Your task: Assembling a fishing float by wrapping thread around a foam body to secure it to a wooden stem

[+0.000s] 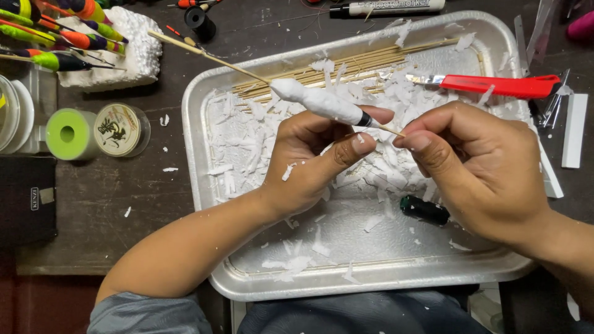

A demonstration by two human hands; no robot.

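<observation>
Left hand (pixel 315 158): fingers curled, thumb and forefinger pinching the white foam float body (pixel 318 101) near its black band.
Right hand (pixel 479 167): thumb and forefinger pressed together on the thin stick end poking out of the float.
Float position: one, tilted, held above the metal tray (pixel 346 281) — its long stick runs up-left past the rim.
Tray contents: white foam shavings (pixel 247 145), a bundle of bamboo sticks (pixel 365 65), one red-handled knife (pixel 495 85), one small dark green bottle (pixel 424 209).
Table, left: two line spools (pixel 96 131); several painted floats (pixel 59 34) stuck in one foam block (pixel 133 52).
Top edge: one marker (pixel 387 8).
</observation>
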